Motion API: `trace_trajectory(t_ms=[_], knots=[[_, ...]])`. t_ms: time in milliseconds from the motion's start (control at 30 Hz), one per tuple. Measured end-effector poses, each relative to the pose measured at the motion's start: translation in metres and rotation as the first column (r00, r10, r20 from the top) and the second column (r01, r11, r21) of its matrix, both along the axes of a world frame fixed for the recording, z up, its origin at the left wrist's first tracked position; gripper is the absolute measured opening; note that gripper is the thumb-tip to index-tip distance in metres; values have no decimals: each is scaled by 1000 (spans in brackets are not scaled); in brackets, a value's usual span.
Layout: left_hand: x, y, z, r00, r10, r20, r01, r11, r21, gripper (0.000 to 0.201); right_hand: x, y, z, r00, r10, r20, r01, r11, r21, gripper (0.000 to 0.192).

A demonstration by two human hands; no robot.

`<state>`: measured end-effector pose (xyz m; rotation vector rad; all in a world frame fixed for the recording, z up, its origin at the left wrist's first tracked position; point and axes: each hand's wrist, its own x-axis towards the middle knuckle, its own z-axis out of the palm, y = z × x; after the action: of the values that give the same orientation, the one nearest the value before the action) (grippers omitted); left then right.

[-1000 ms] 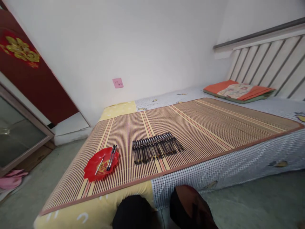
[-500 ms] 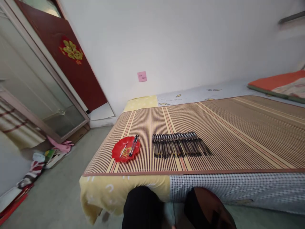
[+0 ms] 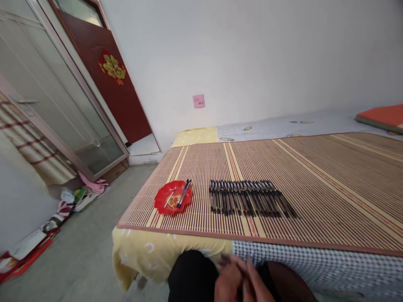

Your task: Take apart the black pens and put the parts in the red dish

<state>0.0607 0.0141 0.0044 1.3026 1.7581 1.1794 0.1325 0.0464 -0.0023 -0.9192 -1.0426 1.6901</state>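
Note:
My left hand and my right hand are close together above my knees at the bottom edge, in front of the bed. Both are smeared by motion and overlap, so the pose of the fingers is unclear. No object shows in either hand. Beyond them, a row of several black-capped pens lies side by side on the striped mat. To its left sits a red scalloped plate holding dark pens and a thin white stick.
The mat covers a bed with a yellow and blue-checked sheet. An orange-topped folded item lies at the far right. A pink note is stuck on the wall. Shoes and clutter line the floor at left, near a glass-paned door.
My hands have come up into view between my knees; before, barely a fingertip showed. The camera view has swung a little left. The pens and plate keep their places on the mat.

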Motion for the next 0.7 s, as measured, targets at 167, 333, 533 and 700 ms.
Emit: trace_trajectory(t_ms=[167,333,533,700], knots=[[-8,85,72,994,87,72,-109,914,390,40,-38,79,78,983,-17,-185,22,999,25,67],[-19,133,123,912,-58,406,-251,704,664,44,-51,107,128,911,-38,-411,114,980,163,49],[-62,162,76,851,266,452,-497,686,532,47,-42,153,107,873,-250,-419,362,907,214,36],[-98,183,41,909,417,24,-394,838,378,23,-34,216,94,761,-329,-559,312,941,-130,25]])
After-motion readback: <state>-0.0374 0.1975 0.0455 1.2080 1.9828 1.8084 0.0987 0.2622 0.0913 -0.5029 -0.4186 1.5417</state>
